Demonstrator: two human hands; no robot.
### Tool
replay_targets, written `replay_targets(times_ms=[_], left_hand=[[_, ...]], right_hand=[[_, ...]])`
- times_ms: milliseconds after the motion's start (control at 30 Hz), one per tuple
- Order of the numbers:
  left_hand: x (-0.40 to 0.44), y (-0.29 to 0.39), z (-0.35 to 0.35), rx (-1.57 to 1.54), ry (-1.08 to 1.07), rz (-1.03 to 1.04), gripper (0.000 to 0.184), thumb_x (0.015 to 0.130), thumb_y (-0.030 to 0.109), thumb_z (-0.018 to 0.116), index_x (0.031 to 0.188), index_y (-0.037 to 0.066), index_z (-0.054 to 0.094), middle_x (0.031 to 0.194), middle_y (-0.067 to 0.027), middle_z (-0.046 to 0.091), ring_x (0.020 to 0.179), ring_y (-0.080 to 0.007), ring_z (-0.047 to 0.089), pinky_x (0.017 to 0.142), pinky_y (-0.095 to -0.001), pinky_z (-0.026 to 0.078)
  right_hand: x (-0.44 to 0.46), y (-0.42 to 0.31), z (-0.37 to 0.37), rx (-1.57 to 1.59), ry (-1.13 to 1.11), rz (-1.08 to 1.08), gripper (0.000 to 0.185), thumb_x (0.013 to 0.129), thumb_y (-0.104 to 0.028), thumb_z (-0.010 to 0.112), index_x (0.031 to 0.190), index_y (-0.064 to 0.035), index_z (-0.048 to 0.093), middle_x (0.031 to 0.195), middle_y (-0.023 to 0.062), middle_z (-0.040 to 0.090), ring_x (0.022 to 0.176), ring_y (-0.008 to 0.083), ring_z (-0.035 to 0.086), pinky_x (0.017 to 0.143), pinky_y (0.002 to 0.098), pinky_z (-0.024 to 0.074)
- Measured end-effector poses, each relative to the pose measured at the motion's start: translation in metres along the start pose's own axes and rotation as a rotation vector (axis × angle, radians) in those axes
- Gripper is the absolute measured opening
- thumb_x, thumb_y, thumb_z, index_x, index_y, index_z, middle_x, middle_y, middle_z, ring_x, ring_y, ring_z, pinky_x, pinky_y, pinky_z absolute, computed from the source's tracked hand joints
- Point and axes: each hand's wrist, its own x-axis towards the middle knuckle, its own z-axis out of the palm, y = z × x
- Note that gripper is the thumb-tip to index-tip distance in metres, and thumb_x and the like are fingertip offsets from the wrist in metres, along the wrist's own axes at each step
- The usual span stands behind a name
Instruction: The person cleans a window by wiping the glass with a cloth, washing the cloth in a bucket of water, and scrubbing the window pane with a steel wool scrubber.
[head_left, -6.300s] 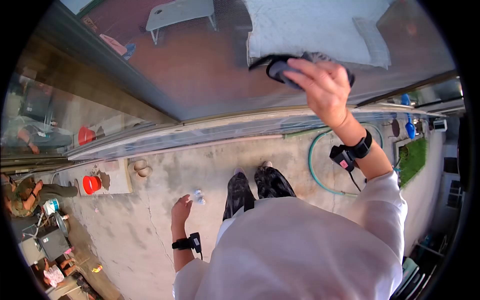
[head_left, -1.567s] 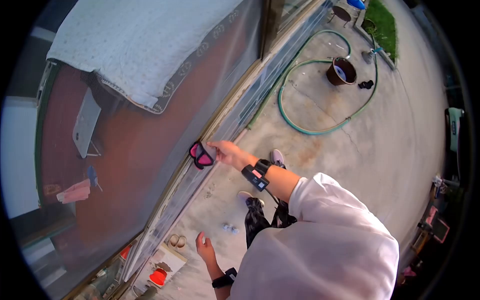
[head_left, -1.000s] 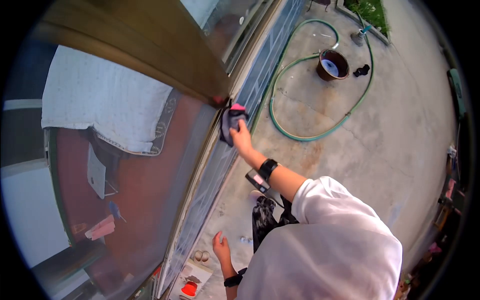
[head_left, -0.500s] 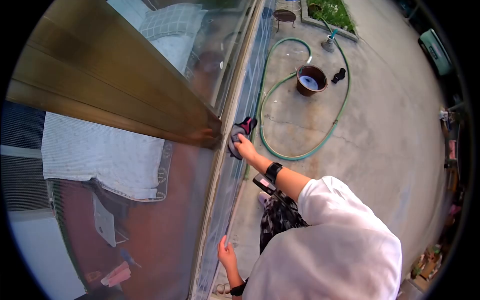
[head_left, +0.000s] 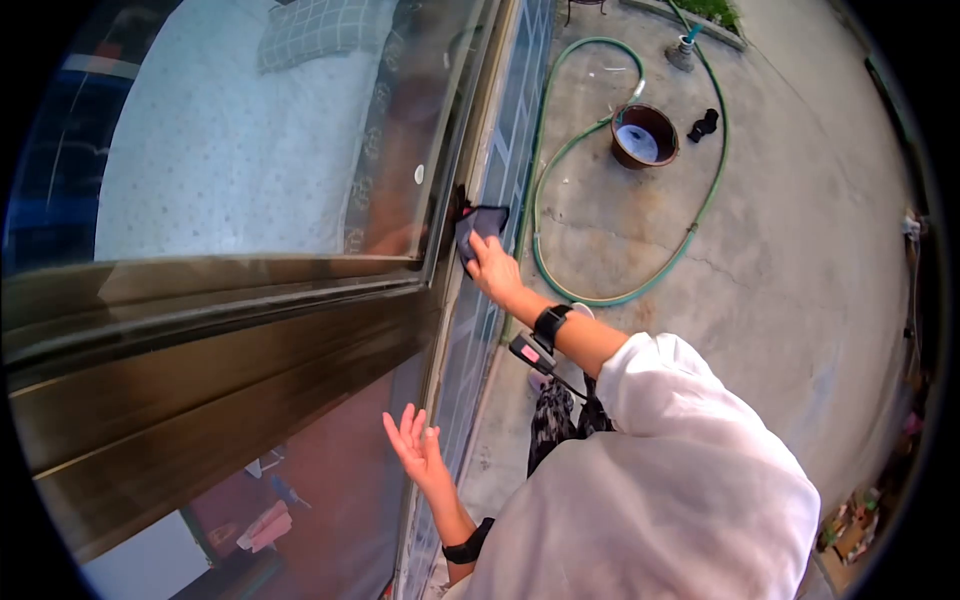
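Note:
My right hand (head_left: 492, 268) is closed on a dark grey cloth item (head_left: 483, 222) with black edging and a bit of pink. It presses this against the outer ledge (head_left: 462, 300) of the window, beside the frame's corner. Lower down, my left hand (head_left: 415, 445) is raised near the window glass with its fingers apart, holding nothing. A wide brown window post (head_left: 250, 370) runs leftward from the ledge. Behind the upper glass lies a pale sheet (head_left: 230, 150) with a checked pillow (head_left: 325, 32).
On the concrete to the right, a green hose (head_left: 537, 220) loops around a brown bucket (head_left: 645, 137) holding pale liquid. A small black object (head_left: 703, 125) lies beside the bucket. Grass (head_left: 710, 12) grows at the top. Through the lower glass, a pink cloth (head_left: 266, 526) shows.
The view has turned and moved along the window past the brown post. My right hand has carried the cloth item along the ledge. My left hand has risen and spread its fingers.

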Motion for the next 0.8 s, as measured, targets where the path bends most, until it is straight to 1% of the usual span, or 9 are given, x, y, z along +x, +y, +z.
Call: replay_targets(times_ms=[67, 133, 200, 333, 467, 567, 667, 733, 800], left_hand=[[0.008, 0.011, 0.019, -0.003, 0.128, 0.038, 0.066, 0.091, 0.001, 0.051, 0.149, 0.008, 0.02, 0.146, -0.0153, 0.035, 0.13, -0.0263, 0.041, 0.1, -0.0373, 0.039], [0.014, 0.014, 0.029, 0.029, 0.17, 0.048, 0.067, 0.09, 0.0, 0.051, 0.149, 0.008, 0.02, 0.148, -0.0148, 0.031, 0.132, -0.0266, 0.038, 0.102, -0.0379, 0.037], [0.015, 0.019, 0.034, 0.066, 0.217, 0.05, 0.068, 0.089, -0.001, 0.051, 0.149, 0.008, 0.02, 0.15, -0.0144, 0.027, 0.135, -0.0269, 0.035, 0.104, -0.0385, 0.035], [0.021, 0.034, 0.043, 0.016, 0.187, 0.005, 0.069, 0.088, -0.004, 0.051, 0.149, 0.007, 0.019, 0.15, -0.0158, 0.028, 0.137, -0.028, 0.032, 0.106, -0.0392, 0.033], [0.03, 0.047, 0.049, -0.088, 0.083, -0.015, 0.069, 0.088, -0.005, 0.051, 0.148, 0.004, 0.019, 0.15, -0.0174, 0.03, 0.138, -0.0284, 0.031, 0.105, -0.0392, 0.034], [0.033, 0.055, 0.05, -0.087, 0.058, -0.023, 0.068, 0.088, -0.004, 0.05, 0.148, 0.002, 0.018, 0.15, -0.0181, 0.03, 0.137, -0.0286, 0.031, 0.105, -0.0392, 0.035], [0.032, 0.065, 0.049, -0.103, 0.048, -0.084, 0.068, 0.088, -0.004, 0.051, 0.148, 0.002, 0.018, 0.149, -0.0181, 0.03, 0.136, -0.0292, 0.033, 0.105, -0.0399, 0.035], [0.032, 0.073, 0.053, -0.121, 0.06, -0.12, 0.068, 0.089, -0.003, 0.051, 0.148, 0.002, 0.018, 0.149, -0.0181, 0.031, 0.136, -0.0293, 0.035, 0.105, -0.04, 0.035], [0.035, 0.081, 0.055, -0.144, 0.092, -0.164, 0.067, 0.089, -0.001, 0.051, 0.147, 0.002, 0.019, 0.149, -0.0181, 0.031, 0.135, -0.0295, 0.036, 0.105, -0.0402, 0.036]], right_hand=[[-0.025, 0.016, -0.012, 0.075, -0.242, -0.09, 0.045, 0.082, -0.023, 0.054, 0.127, -0.0174, 0.054, 0.105, 0.019, 0.059, 0.094, 0.0383, 0.061, 0.085, 0.0424, 0.0492], [-0.009, 0.015, -0.046, 0.342, -0.364, 0.16, 0.038, 0.083, -0.023, 0.053, 0.119, -0.0141, 0.061, 0.104, 0.0179, 0.065, 0.098, 0.0332, 0.062, 0.089, 0.0356, 0.0475], [0.037, 0.026, -0.06, 0.731, -0.147, 0.314, 0.036, 0.084, -0.02, 0.052, 0.117, -0.0116, 0.062, 0.103, 0.018, 0.067, 0.101, 0.0309, 0.062, 0.09, 0.0341, 0.0461], [0.13, 0.018, -0.073, 0.449, 0.402, 0.038, 0.039, 0.086, -0.018, 0.053, 0.124, -0.0118, 0.057, 0.107, 0.0178, 0.062, 0.097, 0.0345, 0.061, 0.086, 0.0383, 0.0467], [0.087, 0.004, -0.035, 0.218, 0.266, 0.097, 0.041, 0.083, -0.019, 0.054, 0.124, -0.0117, 0.055, 0.106, 0.0186, 0.057, 0.096, 0.0391, 0.058, 0.084, 0.0426, 0.0466], [0.052, 0.011, -0.051, 0.96, -0.276, 0.527, 0.031, 0.084, -0.015, 0.057, 0.114, -0.007, 0.06, 0.09, 0.0056, 0.065, 0.084, 0.0145, 0.06, 0.075, 0.0283, 0.0476], [0.069, 0.013, -0.076, 1.14, -0.251, 0.489, 0.028, 0.085, -0.014, 0.056, 0.111, -0.0051, 0.061, 0.094, 0.0042, 0.065, 0.085, 0.0128, 0.06, 0.076, 0.0272, 0.0471], [0.089, 0.008, -0.072, 0.74, -0.174, 0.391, 0.027, 0.085, -0.015, 0.057, 0.11, -0.0055, 0.059, 0.097, 0.007, 0.064, 0.093, 0.016, 0.06, 0.081, 0.0285, 0.0466], [0.117, 0.014, -0.071, 0.841, -0.188, 0.415, 0.029, 0.084, -0.016, 0.058, 0.111, -0.006, 0.06, 0.1, 0.0089, 0.065, 0.096, 0.0175, 0.06, 0.08, 0.0293, 0.047]])
